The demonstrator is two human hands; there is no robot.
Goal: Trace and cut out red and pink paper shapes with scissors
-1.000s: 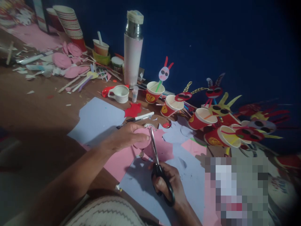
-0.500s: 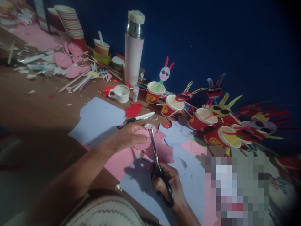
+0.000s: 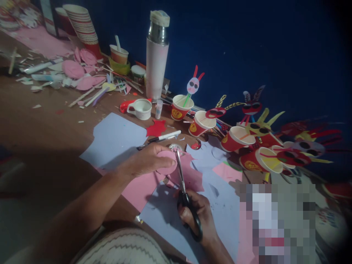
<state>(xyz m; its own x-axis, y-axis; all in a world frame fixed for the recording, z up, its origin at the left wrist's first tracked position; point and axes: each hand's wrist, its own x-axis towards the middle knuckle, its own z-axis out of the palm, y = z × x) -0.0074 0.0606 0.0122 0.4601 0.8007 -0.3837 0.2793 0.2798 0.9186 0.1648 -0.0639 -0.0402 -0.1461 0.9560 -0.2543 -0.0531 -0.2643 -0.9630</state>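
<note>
My left hand (image 3: 145, 160) pinches a pink paper piece (image 3: 166, 163) with a rounded edge, thumb on top. My right hand (image 3: 198, 216) holds black-handled scissors (image 3: 180, 172), fingers in the loops. The blades point away from me and lie along the right edge of the rounded pink piece, their tips close to my left thumb. More pink paper (image 3: 192, 174) shows just right of the blades. Beneath my hands lie a pale blue sheet (image 3: 220, 216) and a pink sheet (image 3: 140, 190).
Red paper cups (image 3: 180, 106) with paper faces on sticks line the right back. Behind stand a white flask (image 3: 157, 62), a white mug (image 3: 141, 109) and stacked cups (image 3: 82, 27). Pens (image 3: 165, 136) lie beyond my left hand. Paper scraps (image 3: 73, 69) cover the left back.
</note>
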